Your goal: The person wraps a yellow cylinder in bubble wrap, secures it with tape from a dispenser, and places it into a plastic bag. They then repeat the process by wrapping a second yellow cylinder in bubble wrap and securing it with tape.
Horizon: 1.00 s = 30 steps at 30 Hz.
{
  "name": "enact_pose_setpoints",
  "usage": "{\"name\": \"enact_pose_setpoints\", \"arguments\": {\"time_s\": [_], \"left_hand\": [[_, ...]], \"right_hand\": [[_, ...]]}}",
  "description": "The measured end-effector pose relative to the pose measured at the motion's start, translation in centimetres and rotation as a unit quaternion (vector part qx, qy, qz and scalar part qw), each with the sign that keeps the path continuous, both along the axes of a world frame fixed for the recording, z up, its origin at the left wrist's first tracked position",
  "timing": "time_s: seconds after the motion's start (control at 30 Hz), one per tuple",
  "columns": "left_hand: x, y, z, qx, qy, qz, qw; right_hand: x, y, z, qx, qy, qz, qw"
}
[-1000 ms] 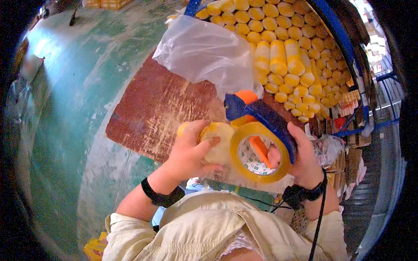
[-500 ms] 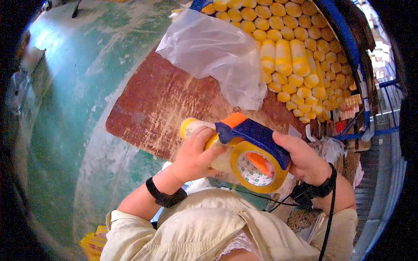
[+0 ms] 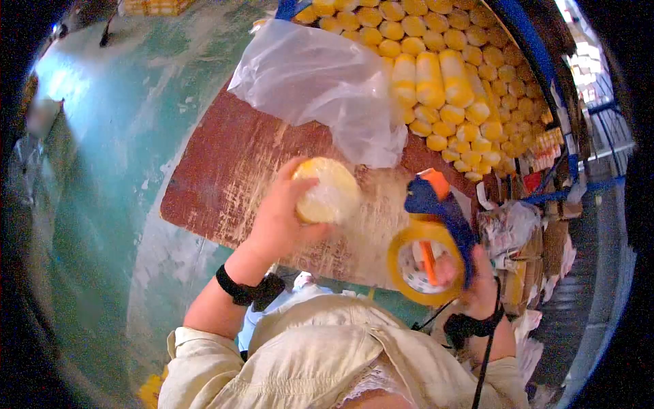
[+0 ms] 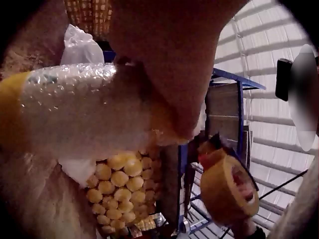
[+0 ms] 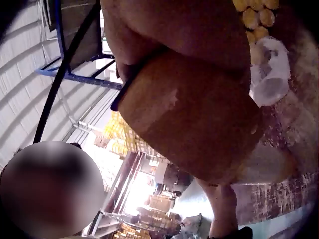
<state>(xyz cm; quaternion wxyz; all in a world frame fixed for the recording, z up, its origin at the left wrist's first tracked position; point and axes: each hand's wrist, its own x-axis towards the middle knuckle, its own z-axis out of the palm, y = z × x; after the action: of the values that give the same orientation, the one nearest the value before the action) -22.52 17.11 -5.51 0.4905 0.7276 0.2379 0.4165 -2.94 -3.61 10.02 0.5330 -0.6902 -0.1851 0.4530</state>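
The left hand (image 3: 276,215) grips a bubble-wrapped roll (image 3: 328,191) with yellow tape at its end, above the worn red-brown board (image 3: 225,170). In the left wrist view the roll (image 4: 84,107) lies lengthwise, its bubble wrap shiny and its far end yellow. The right hand (image 3: 482,283) holds a blue and orange tape dispenser (image 3: 446,211) with a large roll of yellow tape (image 3: 402,283), to the right of the wrapped roll and apart from it. In the right wrist view the tape (image 5: 189,114) fills the middle, below the right hand (image 5: 184,30).
Many yellow-ended rolls (image 3: 453,85) are stacked inside a blue frame (image 3: 535,48) at the back right. A clear plastic bag (image 3: 320,82) lies on the board's far part. Cardboard and plastic scraps (image 3: 511,235) stand at the right, and green floor (image 3: 116,150) stretches to the left.
The dispenser has moved right, away from the wrapped roll. The left hand has tilted the roll so that its round end faces up toward the head camera.
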Motion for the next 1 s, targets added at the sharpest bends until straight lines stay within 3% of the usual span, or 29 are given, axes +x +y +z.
{"name": "enact_pose_setpoints", "arguments": {"time_s": [0.03, 0.1, 0.13, 0.2, 0.3, 0.37, 0.4, 0.43, 0.5, 0.57, 0.63, 0.67, 0.77, 0.8, 0.9, 1.0], "left_hand": [[0.5, 0.4, -0.3, 0.028, -0.007, 0.031, 0.999], [1.8, 2.2, -1.0, 0.082, -0.02, 0.09, 0.992], [2.1, 3.2, -1.0, 0.06, -0.016, 0.084, 0.995], [2.7, 5.1, -0.7, 0.018, -0.007, 0.071, 0.997], [5.3, 5.9, -0.5, 0.012, 0.036, -0.016, 0.999], [8.3, 3.1, 2.2, 0.13, 0.139, -0.082, 0.978], [10.3, 1.6, 1.6, 0.191, 0.15, -0.113, 0.963], [12.4, 0.1, 0.9, 0.254, 0.157, -0.14, 0.944], [16.0, -3.2, 0.2, 0.288, 0.279, -0.205, 0.893], [20.4, -5.3, -6.0, 0.398, 0.346, -0.223, 0.82], [22.1, -6.9, -7.9, 0.412, 0.348, -0.253, 0.804], [22.9, -7.3, -8.7, 0.417, 0.352, -0.268, 0.794], [22.9, -8.3, -4.9, 0.442, 0.23, -0.259, 0.828], [22.8, -8.3, -2.8, 0.428, 0.199, -0.265, 0.84], [21.1, -9.2, 4.0, 0.159, 0.104, -0.343, 0.92], [18.8, -11.3, 10.7, 0.223, 0.017, -0.375, 0.9]], "right_hand": [[1.0, -0.5, -1.2, 0.016, 0.03, 0.045, 0.998], [0.1, -0.6, -1.6, -0.007, -0.012, 0.02, 1.0], [0.3, -1.4, -2.5, 0.026, 0.031, -0.037, 0.998], [0.4, -2.8, -3.6, 0.061, 0.042, -0.054, 0.996], [1.6, -6.2, -6.6, 0.132, 0.11, -0.083, 0.982], [1.0, -7.5, -7.1, 0.201, 0.16, -0.109, 0.96], [1.8, -8.8, -8.5, 0.189, 0.174, -0.088, 0.962], [1.7, -9.6, -8.6, 0.169, 0.138, -0.089, 0.972], [1.0, -10.2, -7.9, 0.152, 0.064, -0.077, 0.983], [2.2, -10.8, -6.6, 0.067, -0.04, 0.029, 0.997], [2.2, -11.8, -6.8, 0.015, -0.309, 0.034, 0.95], [3.0, -12.1, -5.9, 0.004, -0.463, 0.112, 0.879], [4.9, -15.4, -7.4, -0.018, -0.554, 0.169, 0.815], [5.6, -15.9, -7.3, -0.006, -0.551, 0.172, 0.817], [7.6, -18.1, -7.8, 0.006, -0.641, 0.185, 0.745], [9.9, -18.7, -7.9, 0.041, -0.67, 0.175, 0.72]]}}
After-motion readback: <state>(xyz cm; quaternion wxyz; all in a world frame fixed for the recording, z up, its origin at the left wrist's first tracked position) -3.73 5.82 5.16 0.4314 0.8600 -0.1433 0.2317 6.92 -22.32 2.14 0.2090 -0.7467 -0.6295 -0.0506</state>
